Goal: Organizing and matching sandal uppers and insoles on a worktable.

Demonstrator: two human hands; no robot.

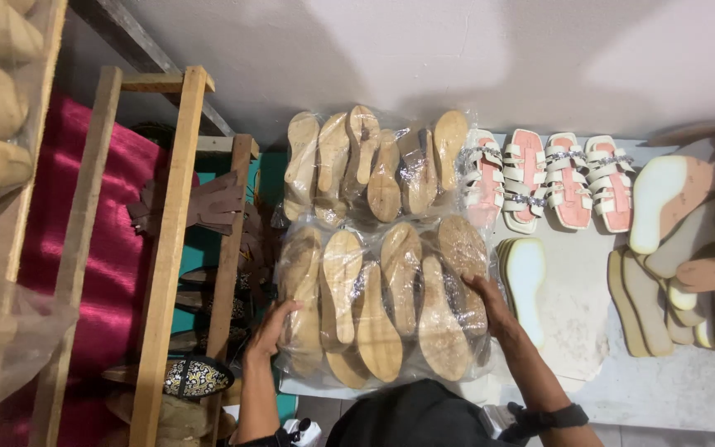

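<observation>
Both hands are gripping the nearer clear plastic bag of tan shoe soles (382, 306) at the front edge of the white bench (688, 389): the left hand (273, 327) is grasping the bag's left end, where it is overhanging the bench's left edge, and the right hand (483, 302) is pressing flat on its right end, fingers spread over the wrap. That bag is lying against a second bag of soles (374, 161), which is sitting behind it toward the wall. Judging from this, the two bags are already laid down in rows, and the near one is only being settled. Beside them, flat insoles (523, 281) are lying loose, and pink-and-white sandals (552, 178) are lining the back edge. More cut soles (688, 240) are piling up at the right.
</observation>
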